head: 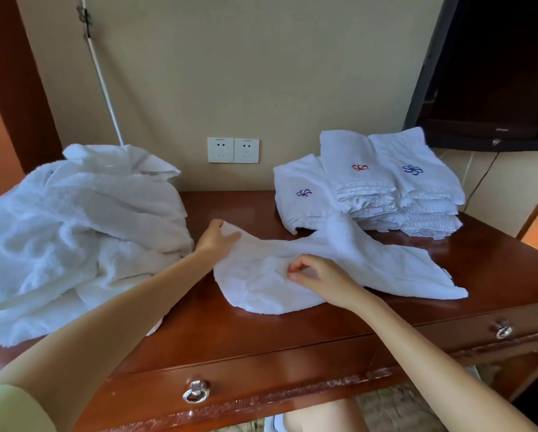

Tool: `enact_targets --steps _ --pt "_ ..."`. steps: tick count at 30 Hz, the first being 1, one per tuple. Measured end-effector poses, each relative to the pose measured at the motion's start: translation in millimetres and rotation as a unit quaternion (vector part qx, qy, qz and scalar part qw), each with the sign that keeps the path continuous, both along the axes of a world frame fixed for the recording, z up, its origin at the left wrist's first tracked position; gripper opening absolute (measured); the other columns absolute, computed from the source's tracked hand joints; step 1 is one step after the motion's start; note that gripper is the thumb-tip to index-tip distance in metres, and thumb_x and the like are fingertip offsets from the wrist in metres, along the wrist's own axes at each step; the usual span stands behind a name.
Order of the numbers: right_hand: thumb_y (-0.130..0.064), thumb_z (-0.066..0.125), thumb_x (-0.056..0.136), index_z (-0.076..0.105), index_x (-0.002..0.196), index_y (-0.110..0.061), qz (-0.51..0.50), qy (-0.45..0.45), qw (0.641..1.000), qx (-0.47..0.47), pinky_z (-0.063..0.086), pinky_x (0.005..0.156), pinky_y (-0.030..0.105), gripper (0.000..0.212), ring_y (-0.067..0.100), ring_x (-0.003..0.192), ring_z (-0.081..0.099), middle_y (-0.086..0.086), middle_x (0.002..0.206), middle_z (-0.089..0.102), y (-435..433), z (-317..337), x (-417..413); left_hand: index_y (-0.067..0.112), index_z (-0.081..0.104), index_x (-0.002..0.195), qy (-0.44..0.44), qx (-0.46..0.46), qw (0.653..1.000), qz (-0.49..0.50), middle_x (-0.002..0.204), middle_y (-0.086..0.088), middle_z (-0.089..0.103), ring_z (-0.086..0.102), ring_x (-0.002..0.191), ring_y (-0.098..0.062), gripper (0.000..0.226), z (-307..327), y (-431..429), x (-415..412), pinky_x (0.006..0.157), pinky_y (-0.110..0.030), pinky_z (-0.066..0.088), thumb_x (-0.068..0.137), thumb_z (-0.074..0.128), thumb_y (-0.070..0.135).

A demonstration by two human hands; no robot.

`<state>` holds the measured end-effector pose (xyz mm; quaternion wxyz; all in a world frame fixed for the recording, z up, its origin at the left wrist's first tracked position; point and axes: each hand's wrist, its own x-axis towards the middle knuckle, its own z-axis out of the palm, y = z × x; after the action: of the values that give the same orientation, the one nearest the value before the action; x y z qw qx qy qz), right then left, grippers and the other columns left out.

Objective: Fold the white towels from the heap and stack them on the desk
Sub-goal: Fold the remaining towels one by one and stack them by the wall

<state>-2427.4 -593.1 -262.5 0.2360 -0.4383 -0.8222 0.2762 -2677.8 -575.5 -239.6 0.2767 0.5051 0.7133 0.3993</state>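
A rumpled white towel [349, 269] lies across the middle of the wooden desk [261, 332]. My left hand [214, 240] grips its far left corner. My right hand [317, 277] pinches a fold of the cloth near the towel's middle. A big heap of unfolded white towels [74, 232] covers the desk's left side. At the back right stand stacks of folded towels [383, 188] with small blue and red embroidered marks; one end of the loose towel reaches up against them.
Two wall sockets [233, 150] sit on the beige wall behind the desk. A white pole [102, 79] leans behind the heap. A dark television [495, 73] hangs at the upper right. Two drawers with ring handles [196, 392] run along the desk front.
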Motion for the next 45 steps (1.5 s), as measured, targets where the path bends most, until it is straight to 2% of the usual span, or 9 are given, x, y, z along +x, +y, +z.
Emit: enact_targets --steps 5,10,16,20,24,26,33,40,45 --pt "-0.028 0.059 0.094 0.07 0.095 -0.021 -0.188 0.142 0.97 0.067 0.049 0.086 0.029 0.013 0.008 0.095 0.063 -0.01 0.096 0.07 17 6 49 0.024 0.01 0.153 0.285 0.063 0.954 -0.063 0.16 -0.006 -0.004 -0.009 0.148 -0.025 0.07 -7 -26 50 0.115 -0.056 -0.003 0.097 0.04 0.052" --pt "-0.037 0.051 0.09 0.067 0.097 -0.021 -0.363 0.11 0.916 0.131 0.047 0.077 0.033 0.023 0.019 0.097 0.063 -0.004 0.1 0.068 16 8 123 0.023 0.028 0.149 0.437 0.016 0.872 -0.22 0.156 -0.004 0.022 0.02 0.145 -0.02 0.064 8 -19 140 0.112 -0.065 -0.004 0.096 0.038 0.056" --pt "-0.077 0.04 0.083 0.041 0.142 -0.01 -0.51 -0.151 0.841 -0.096 0.031 0.109 0.043 0.089 0.03 0.136 0.027 0.012 0.148 0.03 25 5 211 0.018 -0.002 0.152 0.377 -0.029 0.898 -0.226 0.123 -0.001 0.062 0.049 0.128 -0.026 0.094 6 7 203 0.113 -0.063 -0.003 0.087 0.042 0.069" --pt "-0.067 0.057 0.081 0.046 0.138 -0.015 -0.445 -0.15 0.878 -0.092 0.029 0.111 0.04 0.077 0.028 0.137 0.031 0.007 0.144 0.038 39 -1 212 0.022 0.008 0.15 0.396 0.07 0.892 -0.207 0.114 -0.002 0.059 0.058 0.109 -0.023 0.087 12 19 216 0.111 -0.047 0.028 0.086 0.059 0.049" --pt "-0.033 0.065 0.083 0.05 0.089 -0.022 -0.39 -0.005 0.919 -0.052 0.042 0.074 0.032 0.019 0.02 0.094 0.055 -0.005 0.09 0.052 56 1 219 0.026 0.019 0.149 0.297 0.102 0.915 -0.254 0.126 -0.005 0.054 0.058 0.106 -0.024 0.075 23 36 232 0.078 -0.028 0.043 0.088 0.061 0.034" --pt "-0.03 0.066 0.081 0.04 0.075 -0.025 -0.386 0.027 0.921 -0.043 0.036 0.064 0.031 0.028 0.018 0.081 0.053 -0.008 0.08 0.049 66 8 237 0.027 0.024 0.148 0.277 0.111 0.915 -0.271 0.126 -0.002 0.055 0.057 0.105 -0.021 0.07 27 46 247 0.078 -0.025 0.042 0.088 0.061 0.034" --pt "-0.033 0.069 0.086 0.054 0.11 -0.016 -0.49 0.005 0.871 -0.007 0.045 0.076 0.038 0.033 0.029 0.101 0.059 0.001 0.102 0.058 102 34 350 0.022 0.041 0.142 0.257 0.177 0.889 -0.335 0.117 0.0 0.057 0.058 0.106 -0.017 0.055 25 80 310 0.088 -0.028 0.047 0.092 0.06 0.03" --pt "-0.031 0.069 0.085 0.055 0.104 -0.01 -0.553 -0.051 0.831 0.006 0.042 0.071 0.034 0.032 0.03 0.094 0.061 0.01 0.101 0.063 146 28 422 0.038 0.003 0.152 0.41 0.121 0.748 -0.507 0.162 0.007 -0.002 -0.008 0.146 -0.003 0.09 -12 97 326 0.119 -0.031 -0.007 0.073 0.005 0.08" --pt "-0.027 0.064 0.09 0.058 0.116 -0.013 -0.61 -0.11 0.785 0.015 0.041 0.081 0.035 0.03 0.032 0.106 0.059 0.011 0.113 0.064 160 10 439 0.044 -0.008 0.15 0.418 0.122 0.708 -0.556 0.158 0.015 -0.018 -0.025 0.142 -0.001 0.072 -32 98 305 0.117 -0.037 -0.019 0.089 0.021 0.072"
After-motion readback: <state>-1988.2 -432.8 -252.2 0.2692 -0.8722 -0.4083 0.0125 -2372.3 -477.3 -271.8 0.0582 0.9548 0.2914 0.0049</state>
